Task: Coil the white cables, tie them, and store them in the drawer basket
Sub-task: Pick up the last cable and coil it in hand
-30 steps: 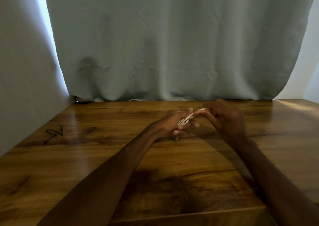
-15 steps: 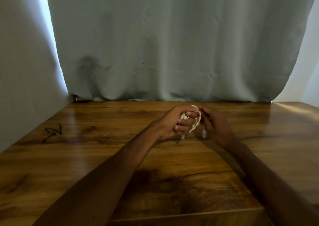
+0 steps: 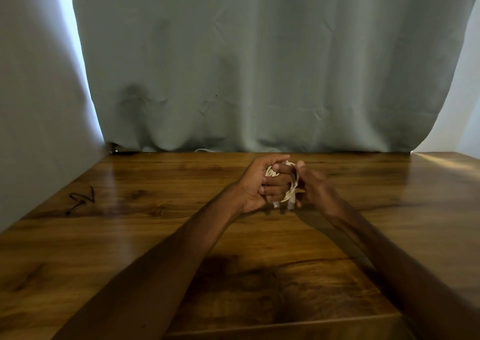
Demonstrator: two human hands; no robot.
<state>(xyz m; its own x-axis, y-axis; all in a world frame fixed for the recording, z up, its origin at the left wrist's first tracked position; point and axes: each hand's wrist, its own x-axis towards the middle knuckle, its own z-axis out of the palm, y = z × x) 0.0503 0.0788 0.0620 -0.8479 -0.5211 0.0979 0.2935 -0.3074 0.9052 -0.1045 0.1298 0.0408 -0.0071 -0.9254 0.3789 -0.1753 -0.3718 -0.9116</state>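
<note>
Head view: centre of the frame, just above the glossy brown wooden table (image 3: 130, 235), the small coil of thin white flat cable (image 3: 293, 187) sits in the left hand (image 3: 255, 186), whose fingers curl round the bundle. One loop passes outside those fingers, and two clear plug ends hang below. The right hand (image 3: 315, 187) is right against that loop's right side, thumb raised, but blur hides whether it pinches the strand. The cable looks light, soft and springy, likely to unwind if let go, so hold across all the turns at the middle, not by the plugs. A black twisted wire scrap (image 3: 79, 200) lies far left
</note>
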